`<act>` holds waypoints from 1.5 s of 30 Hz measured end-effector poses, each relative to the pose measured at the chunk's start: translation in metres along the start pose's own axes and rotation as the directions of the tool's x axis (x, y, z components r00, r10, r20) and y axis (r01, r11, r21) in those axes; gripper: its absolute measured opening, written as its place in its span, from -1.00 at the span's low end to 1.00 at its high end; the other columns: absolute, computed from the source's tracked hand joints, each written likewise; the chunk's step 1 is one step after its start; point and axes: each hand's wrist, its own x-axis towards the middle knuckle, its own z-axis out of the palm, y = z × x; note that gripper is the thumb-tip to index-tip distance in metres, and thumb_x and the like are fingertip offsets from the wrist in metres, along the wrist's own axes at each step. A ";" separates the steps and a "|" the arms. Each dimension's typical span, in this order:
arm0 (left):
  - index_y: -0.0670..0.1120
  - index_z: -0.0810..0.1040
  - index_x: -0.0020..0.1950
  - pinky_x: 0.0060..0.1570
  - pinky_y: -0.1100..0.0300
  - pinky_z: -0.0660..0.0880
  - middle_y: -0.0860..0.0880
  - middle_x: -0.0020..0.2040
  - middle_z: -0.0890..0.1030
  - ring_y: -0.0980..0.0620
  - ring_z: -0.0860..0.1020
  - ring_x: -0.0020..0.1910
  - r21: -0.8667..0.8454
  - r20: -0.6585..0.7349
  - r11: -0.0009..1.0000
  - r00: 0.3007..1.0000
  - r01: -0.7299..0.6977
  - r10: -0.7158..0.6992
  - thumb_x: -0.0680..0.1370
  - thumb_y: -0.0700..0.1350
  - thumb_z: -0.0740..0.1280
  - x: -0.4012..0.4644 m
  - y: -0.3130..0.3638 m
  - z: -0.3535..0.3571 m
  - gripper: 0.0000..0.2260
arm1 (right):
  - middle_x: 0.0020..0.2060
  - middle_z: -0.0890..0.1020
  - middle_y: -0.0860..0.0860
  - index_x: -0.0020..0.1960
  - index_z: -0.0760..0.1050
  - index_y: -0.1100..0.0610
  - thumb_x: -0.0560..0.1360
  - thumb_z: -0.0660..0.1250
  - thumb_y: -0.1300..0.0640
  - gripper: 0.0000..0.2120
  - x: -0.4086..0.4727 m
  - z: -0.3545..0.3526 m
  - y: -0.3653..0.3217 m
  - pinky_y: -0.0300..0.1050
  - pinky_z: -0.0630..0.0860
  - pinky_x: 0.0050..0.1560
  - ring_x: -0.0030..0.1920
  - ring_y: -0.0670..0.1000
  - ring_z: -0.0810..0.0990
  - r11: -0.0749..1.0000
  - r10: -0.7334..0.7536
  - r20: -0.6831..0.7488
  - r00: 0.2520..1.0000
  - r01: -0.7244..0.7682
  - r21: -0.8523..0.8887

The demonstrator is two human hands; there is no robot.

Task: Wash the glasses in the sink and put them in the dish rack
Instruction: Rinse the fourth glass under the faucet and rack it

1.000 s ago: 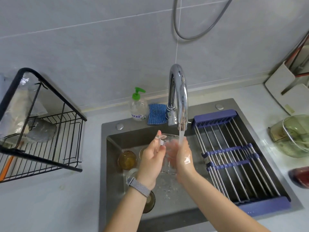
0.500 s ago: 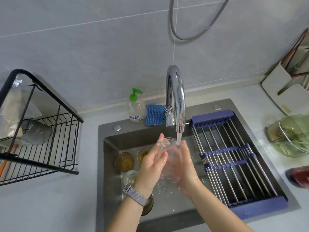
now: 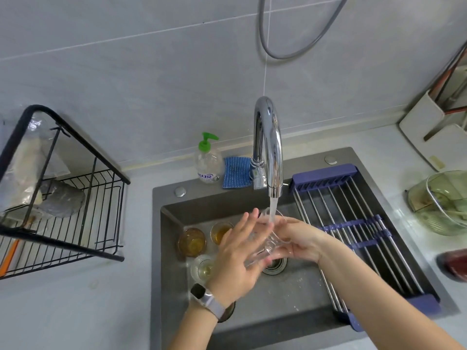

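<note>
1. A clear glass (image 3: 262,242) sits at the centre of the frame, held over the sink (image 3: 298,299) directly under the running faucet (image 3: 269,147). It lies tilted, its long axis running from the rim at upper right, where the water stream enters, down to its base at lower left near the drain.
2. The right hand (image 3: 300,242) comes in from the right of the glass, thumb over the upper wall and fingers curled beneath it; this hand carries the glass.
3. The left hand (image 3: 235,258) lies against the glass from the left with fingers straight and spread, palm pressing the wall, not curled round it.
4. Three more glasses stand at left of the hands on the sink floor: an amber glass (image 3: 192,242), a second amber glass (image 3: 221,231) and a pale clear glass (image 3: 203,267).
5. The roll-up drying rack (image 3: 353,228) spans the right part of the sink, just beside the right hand; a black wire rack (image 3: 63,218) stands well apart at the left edge.
6. Judgement: since the right hand grips and the nearer rack lies on its own side, a short carry rightward suits, mouth turned down.
</note>
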 end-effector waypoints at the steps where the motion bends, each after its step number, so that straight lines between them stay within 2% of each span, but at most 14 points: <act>1: 0.27 0.02 0.56 0.49 -0.01 0.19 0.15 0.61 -0.07 0.13 -0.01 0.58 -0.217 0.049 0.970 0.994 0.106 -0.098 0.44 0.15 0.46 0.000 0.001 -0.006 -0.17 | 0.18 0.64 0.08 0.15 0.62 0.06 0.55 0.02 0.54 -0.44 0.001 -0.002 -0.001 0.02 0.68 -0.23 -0.06 0.16 0.69 1.000 -0.002 -0.008 1.000 0.002 -0.018; 4: 0.35 0.24 0.45 0.43 -0.02 0.31 0.17 0.53 0.21 0.15 0.33 0.45 -0.832 0.193 0.362 0.833 0.419 -0.519 0.35 0.33 0.40 0.005 0.002 -0.019 -0.30 | 0.25 0.59 0.11 0.27 0.57 0.02 0.46 0.05 0.61 -0.34 0.002 -0.003 -0.001 0.14 0.66 -0.09 0.09 0.19 0.59 0.996 -0.027 -0.010 1.000 0.026 -0.089; 5: 0.34 0.36 0.37 0.33 -0.09 0.41 0.08 0.45 0.38 0.08 0.49 0.33 -0.887 0.296 0.115 0.742 0.447 -0.601 0.38 0.24 0.41 0.009 0.000 -0.019 -0.43 | 0.24 0.59 0.12 0.29 0.55 0.03 0.47 0.05 0.61 -0.34 0.001 -0.002 0.000 0.14 0.65 -0.06 0.11 0.20 0.60 0.997 -0.028 0.003 1.000 0.028 -0.075; 7: 0.24 0.49 0.30 0.19 -0.16 0.51 -0.05 0.33 0.54 -0.10 0.58 0.23 -0.873 0.418 -0.071 0.667 0.482 -0.616 0.40 0.05 0.46 0.017 -0.006 -0.016 -0.52 | 0.18 0.64 0.10 0.31 0.51 0.06 0.50 0.06 0.59 -0.39 -0.001 0.006 -0.003 0.08 0.66 -0.09 0.09 0.15 0.66 0.997 -0.034 0.037 0.999 0.036 -0.069; 11: 0.03 0.52 0.18 -0.09 -0.04 0.63 -0.11 0.22 0.59 -0.10 0.64 0.09 -0.868 0.399 -0.051 0.631 0.495 -0.665 0.32 -0.11 0.49 0.027 0.000 -0.019 -0.56 | -0.13 0.71 0.04 -0.01 0.65 0.12 0.47 0.29 0.50 -0.66 0.006 0.012 -0.008 -0.09 0.66 -0.20 -0.14 0.09 0.70 0.908 -0.187 -0.286 0.940 0.055 -0.415; 14: 0.00 0.50 0.10 -0.30 0.15 0.58 -0.02 0.18 0.56 0.04 0.60 0.03 -0.852 0.322 0.068 0.621 0.520 -0.715 0.26 -0.04 0.51 0.033 0.015 -0.015 -0.56 | -0.31 0.60 0.05 -0.09 0.65 0.26 0.51 0.30 0.39 -0.85 0.015 0.016 -0.017 -0.14 0.58 -0.17 -0.17 0.18 0.61 0.494 -0.498 -0.374 0.782 -0.098 -0.864; 17: 0.01 0.50 0.14 -0.14 0.06 0.60 0.01 0.13 0.60 0.03 0.61 0.07 -0.860 0.318 0.031 0.582 0.510 -0.748 0.20 0.13 0.55 0.035 0.017 -0.011 -0.43 | -0.44 0.46 -0.06 -0.16 0.59 0.23 0.51 0.21 0.41 -0.78 0.008 0.024 -0.030 -0.17 0.47 -0.30 -0.22 0.18 0.56 0.377 -0.468 -0.253 0.847 -0.067 -0.924; 21: -0.01 0.49 0.15 -0.21 0.05 0.63 -0.05 0.06 0.65 0.00 0.68 -0.05 -0.864 0.408 -0.090 0.584 0.495 -0.702 0.33 0.06 0.43 0.033 0.012 -0.015 -0.58 | -0.39 0.65 -0.09 -0.16 0.59 0.07 0.44 0.27 0.46 -0.70 -0.003 0.009 -0.037 -0.23 0.55 -0.33 -0.30 -0.03 0.65 0.598 -0.213 -0.055 0.976 0.085 -0.797; 25: 0.07 0.50 0.14 0.07 -0.04 0.56 -0.01 0.13 0.64 -0.02 0.61 0.13 -0.813 0.415 -0.009 0.567 0.582 -0.711 0.33 0.18 0.42 0.032 0.010 -0.014 -0.57 | -0.27 0.64 0.03 -0.07 0.61 0.23 0.53 0.26 0.29 -0.86 0.019 0.010 -0.016 -0.12 0.53 -0.21 -0.24 0.05 0.62 0.250 -0.546 -0.168 0.821 -0.032 -0.968; 30: -0.05 0.53 0.27 -0.44 0.21 0.45 -0.11 0.07 0.66 -0.03 0.64 -0.23 -0.781 0.548 -0.234 0.455 0.579 -0.702 0.52 0.20 0.33 0.027 -0.005 -0.015 -0.57 | -0.40 0.64 -0.10 -0.11 0.56 0.09 0.58 0.19 0.40 -0.71 -0.002 0.000 -0.026 -0.16 0.58 -0.31 -0.41 -0.03 0.59 0.728 -0.123 0.066 0.990 0.136 -0.672; 34: -0.11 0.57 0.05 -0.58 0.32 0.39 -0.09 -0.21 0.65 0.04 0.57 -0.44 -0.822 0.549 -0.344 0.471 0.453 -0.691 0.59 0.12 0.24 0.035 0.002 -0.011 -0.68 | -0.05 0.63 0.17 0.26 0.51 0.15 0.53 0.31 0.04 -0.65 0.008 -0.006 0.009 -0.15 0.55 -0.31 -0.32 0.07 0.59 0.967 -0.246 -0.023 0.969 0.244 -0.070; 37: -0.10 0.49 0.31 -0.28 0.14 0.59 -0.15 0.08 0.68 -0.10 0.69 -0.05 -0.874 0.458 -0.266 0.506 0.406 -0.731 0.60 0.13 0.23 0.038 0.009 -0.002 -0.60 | 0.20 0.59 0.21 0.38 0.41 0.17 0.33 0.39 -0.38 -0.17 0.021 0.013 0.046 0.04 0.55 0.17 0.16 0.18 0.61 0.931 -0.350 -0.125 0.928 0.360 0.063; 40: 0.06 0.46 0.25 -0.02 -0.05 0.61 -0.07 0.17 0.65 -0.10 0.63 0.14 -0.868 0.355 -0.065 0.524 0.493 -0.774 0.60 0.10 0.27 0.028 0.020 0.006 -0.74 | 0.04 0.62 0.24 0.15 0.55 0.26 0.46 0.23 -0.32 -0.35 0.020 0.031 0.054 0.10 0.51 0.15 0.07 0.20 0.61 0.823 -0.401 -0.359 0.842 0.504 0.262; 45: 0.02 0.50 0.15 -0.04 0.20 0.47 0.08 0.00 0.59 0.06 0.57 0.00 -0.210 -0.004 0.757 0.773 0.619 -0.634 0.67 0.07 0.05 0.024 0.029 0.010 -0.72 | -0.27 0.60 0.08 -0.12 0.50 0.11 0.62 0.08 -0.08 -0.65 0.019 0.039 0.047 -0.05 0.47 -0.15 -0.26 0.05 0.58 0.725 -0.191 -0.501 0.844 0.465 0.507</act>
